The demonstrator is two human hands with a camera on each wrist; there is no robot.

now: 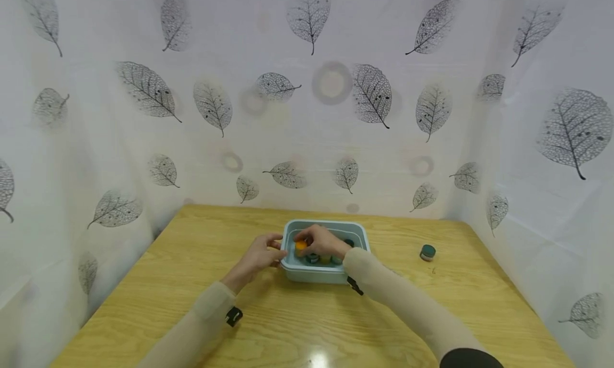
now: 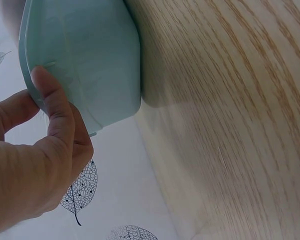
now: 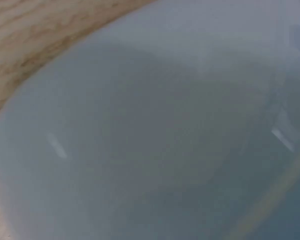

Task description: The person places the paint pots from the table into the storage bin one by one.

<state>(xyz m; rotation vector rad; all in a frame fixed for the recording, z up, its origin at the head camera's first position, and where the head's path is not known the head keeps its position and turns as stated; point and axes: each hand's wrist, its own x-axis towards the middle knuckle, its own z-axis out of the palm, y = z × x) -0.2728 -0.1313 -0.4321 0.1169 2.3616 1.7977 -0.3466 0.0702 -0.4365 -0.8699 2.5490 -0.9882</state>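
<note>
A light blue-green plastic box (image 1: 307, 276) stands on the wooden table. My left hand (image 1: 259, 258) pinches its left rim; in the left wrist view the left hand (image 2: 55, 135) has thumb and finger at the rim of the box (image 2: 102, 65). Reaching over the front of the box, my right hand (image 1: 323, 241) holds a small jar with an orange lid (image 1: 300, 246) inside, at the left. Several other small jars (image 1: 325, 259) sit beside it, partly covered by the hand. The right wrist view shows only the blurred box wall (image 3: 140, 125), without the hand.
One small jar with a dark green lid (image 1: 428, 252) stands apart on the table (image 1: 216, 229), right of the box. A curtain with leaf prints (image 1: 297, 117) hangs behind the table and along both sides.
</note>
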